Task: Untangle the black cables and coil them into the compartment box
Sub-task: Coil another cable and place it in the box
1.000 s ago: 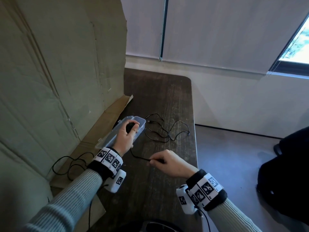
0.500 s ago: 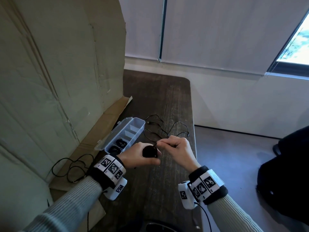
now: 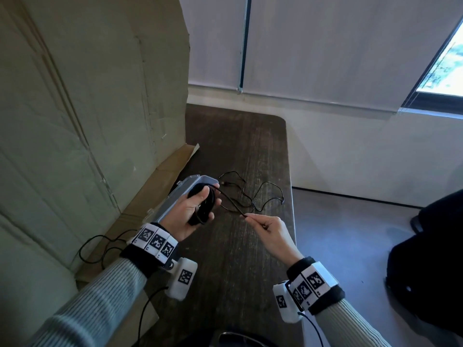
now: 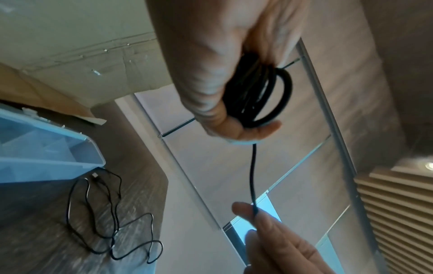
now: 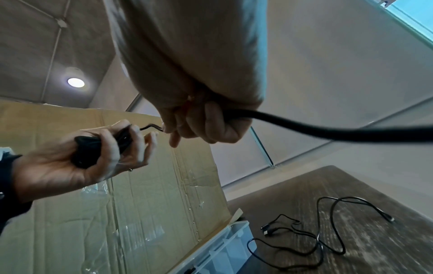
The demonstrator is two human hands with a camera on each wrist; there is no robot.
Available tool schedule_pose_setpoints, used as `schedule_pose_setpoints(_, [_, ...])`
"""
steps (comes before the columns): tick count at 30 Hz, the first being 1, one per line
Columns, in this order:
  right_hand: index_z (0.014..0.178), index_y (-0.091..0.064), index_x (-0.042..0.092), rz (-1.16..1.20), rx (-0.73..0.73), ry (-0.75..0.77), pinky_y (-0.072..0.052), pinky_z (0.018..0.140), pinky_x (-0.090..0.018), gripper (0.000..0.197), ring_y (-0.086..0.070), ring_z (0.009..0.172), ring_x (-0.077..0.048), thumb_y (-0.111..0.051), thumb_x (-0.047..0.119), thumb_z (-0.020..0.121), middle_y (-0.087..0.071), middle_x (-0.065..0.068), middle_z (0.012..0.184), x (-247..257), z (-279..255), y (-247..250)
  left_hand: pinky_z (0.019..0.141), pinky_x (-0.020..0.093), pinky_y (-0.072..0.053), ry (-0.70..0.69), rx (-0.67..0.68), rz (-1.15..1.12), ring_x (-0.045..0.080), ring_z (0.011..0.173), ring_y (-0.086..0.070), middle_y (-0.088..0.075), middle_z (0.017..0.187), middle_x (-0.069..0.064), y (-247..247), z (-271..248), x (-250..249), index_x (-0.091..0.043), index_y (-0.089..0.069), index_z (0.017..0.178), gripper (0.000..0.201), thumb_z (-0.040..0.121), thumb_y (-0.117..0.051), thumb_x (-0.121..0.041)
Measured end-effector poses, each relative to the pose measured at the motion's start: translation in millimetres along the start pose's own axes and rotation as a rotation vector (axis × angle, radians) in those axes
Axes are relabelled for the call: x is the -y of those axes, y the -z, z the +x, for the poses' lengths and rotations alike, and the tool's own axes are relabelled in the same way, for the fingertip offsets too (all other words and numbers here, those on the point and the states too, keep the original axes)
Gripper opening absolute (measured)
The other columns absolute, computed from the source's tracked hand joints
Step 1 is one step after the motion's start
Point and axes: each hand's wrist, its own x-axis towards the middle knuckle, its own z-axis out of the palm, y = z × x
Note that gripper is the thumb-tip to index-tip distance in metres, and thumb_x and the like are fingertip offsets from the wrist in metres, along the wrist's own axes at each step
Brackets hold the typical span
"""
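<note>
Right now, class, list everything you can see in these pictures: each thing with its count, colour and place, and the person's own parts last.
Coiled cable: one, black, in the left hand, its tail running to the right hand.
Loose cable: count unclear, black, lying tangled on the table beyond the hands.
Compartment box: one, clear plastic, lid open, on the table beside the cardboard.
Table: one, dark wood grain, under the hands.
Cardboard: one large sheet, tan, standing at the left.
Wrist bands: two, black with white marker tags, one on each wrist.
Left hand: grips the coil, raised above the table.
Right hand: pinches the cable's tail.
</note>
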Motion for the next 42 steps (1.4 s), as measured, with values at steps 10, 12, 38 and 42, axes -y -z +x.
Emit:
schedule_pose_setpoints(10, [0.136, -0.053, 0.02, -0.216, 0.462, -0.035, -0.039, 0.049, -0.011, 0.035, -0.048, 0.046, 0.007, -0.048, 0.023, 0.101, -0.056, 0.014, 0.072, 10, -15, -19, 0.086, 0.056, -0.051, -0.029, -0.099, -0.334, 0.015, 0.098, -0.069, -0.067, 0.097, -0.004, 1, 15, -8, -0.023, -0.056, 0.102, 0.019, 0.096, -0.043, -0.037])
schedule_pose_setpoints(12, [0.136, -0.054, 0.023, -0.229, 0.541, -0.021, -0.039, 0.054, -0.009, 0.036, -0.05, 0.052, 0.007, -0.048, 0.025, 0.101, -0.058, 0.013, 0.074, 12, -20, -23, 0.069, 0.038, -0.058, -0.059, -0.215, -0.343, 0.011, 0.078, -0.066, -0.063, 0.086, -0.005, -2, 17, -8, -0.026, -0.057, 0.099, 0.013, 0.098, -0.046, -0.033])
schedule_pose_setpoints(38, [0.097, -0.077, 0.018, 0.103, -0.043, 0.136, -0.046, 0.071, -0.013, 0.013, -0.061, 0.075, -0.002, -0.066, 0.016, 0.09, -0.068, 0.006, 0.08, 15, 15, 8, 0.042, 0.019, -0.041, -0.039, 0.297, 0.708, 0.007, 0.049, -0.054, -0.064, 0.067, 0.0, -23, -6, 26, 0.002, -0.056, 0.119, 0.029, 0.093, -0.057, -0.009])
schedule_pose_setpoints(42, [0.099, -0.075, 0.014, 0.089, -0.081, 0.08, -0.052, 0.074, -0.025, 0.015, -0.063, 0.075, -0.01, -0.062, 0.015, 0.093, -0.067, 0.008, 0.078, 6, 16, 5, 0.044, 0.025, -0.045, -0.072, 0.143, 0.445, 0.017, 0.062, -0.058, -0.069, 0.085, 0.009, -23, -3, 29, 0.0, -0.059, 0.113, 0.027, 0.092, -0.053, -0.017])
